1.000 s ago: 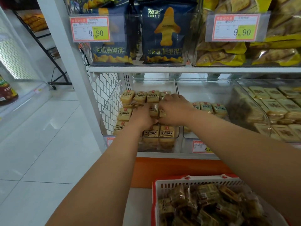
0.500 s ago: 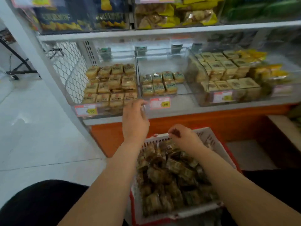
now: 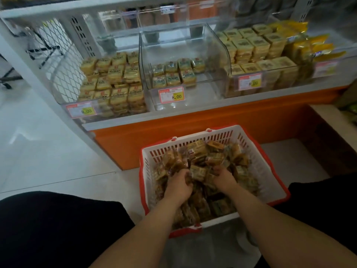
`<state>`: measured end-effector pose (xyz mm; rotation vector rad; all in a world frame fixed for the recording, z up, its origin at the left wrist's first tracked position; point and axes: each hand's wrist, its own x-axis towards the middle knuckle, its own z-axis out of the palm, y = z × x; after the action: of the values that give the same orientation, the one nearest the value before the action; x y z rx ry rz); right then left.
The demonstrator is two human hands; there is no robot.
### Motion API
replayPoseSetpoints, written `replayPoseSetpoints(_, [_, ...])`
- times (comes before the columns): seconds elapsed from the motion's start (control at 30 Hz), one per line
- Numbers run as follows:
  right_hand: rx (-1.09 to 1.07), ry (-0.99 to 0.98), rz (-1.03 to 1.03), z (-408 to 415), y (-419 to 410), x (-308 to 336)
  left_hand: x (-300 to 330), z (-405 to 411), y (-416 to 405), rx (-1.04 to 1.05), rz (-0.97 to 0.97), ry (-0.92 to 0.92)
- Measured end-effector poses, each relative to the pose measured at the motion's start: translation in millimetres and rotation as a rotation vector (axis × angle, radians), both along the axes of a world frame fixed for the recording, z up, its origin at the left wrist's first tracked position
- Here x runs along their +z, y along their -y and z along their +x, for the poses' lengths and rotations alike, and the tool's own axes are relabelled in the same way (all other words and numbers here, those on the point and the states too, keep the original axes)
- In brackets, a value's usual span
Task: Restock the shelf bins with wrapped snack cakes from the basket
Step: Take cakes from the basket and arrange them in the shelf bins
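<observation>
Snack cakes [image 3: 199, 151] fill basket [image 3: 270, 182] | shelf bins [image 3: 185, 55] beyond | price tag [image 3: 171, 94]

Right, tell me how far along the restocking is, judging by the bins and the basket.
Done: the left bin is stacked high with snack cakes. In hand: both the left hand and the right hand are down in the basket, fingers curled into the wrapped cakes. Left: the middle bin holds only two short rows, and the basket is still heaped, so plenty remains.
</observation>
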<state>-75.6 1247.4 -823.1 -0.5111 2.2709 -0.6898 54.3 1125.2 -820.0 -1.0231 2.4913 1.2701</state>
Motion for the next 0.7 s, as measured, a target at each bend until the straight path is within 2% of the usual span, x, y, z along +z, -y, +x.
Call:
replayPoseSetpoints(0.1, [0.104,-0.042,-0.062,-4,12,-9,-13,-11,3,-0.023,0.027,0.018])
replayPoseSetpoints(0.2, [0.201,-0.073,0.030,-6,22,-16,-9,-17,0,-0.080,0.099,0.047])
replayPoseSetpoints(0.3, [0.062,-0.071,0.001,-1,29,-10,-8,-17,-3,-0.139,0.092,0.062])
replayPoseSetpoints(0.43, [-0.256,0.186,-0.204,-7,44,16,-28,-16,9,-0.131,0.016,0.046])
replayPoseSetpoints(0.53, [-0.419,0.476,-0.309,-11,48,45,6,-15,12,0.015,0.106,-0.159])
replayPoseSetpoints(0.6, [-0.453,0.610,-0.342,-12,48,56,28,-13,14,0.101,0.170,-0.231])
replayPoseSetpoints(0.7, [-0.362,0.537,-0.329,-17,49,71,54,-6,19,0.139,0.187,-0.267])
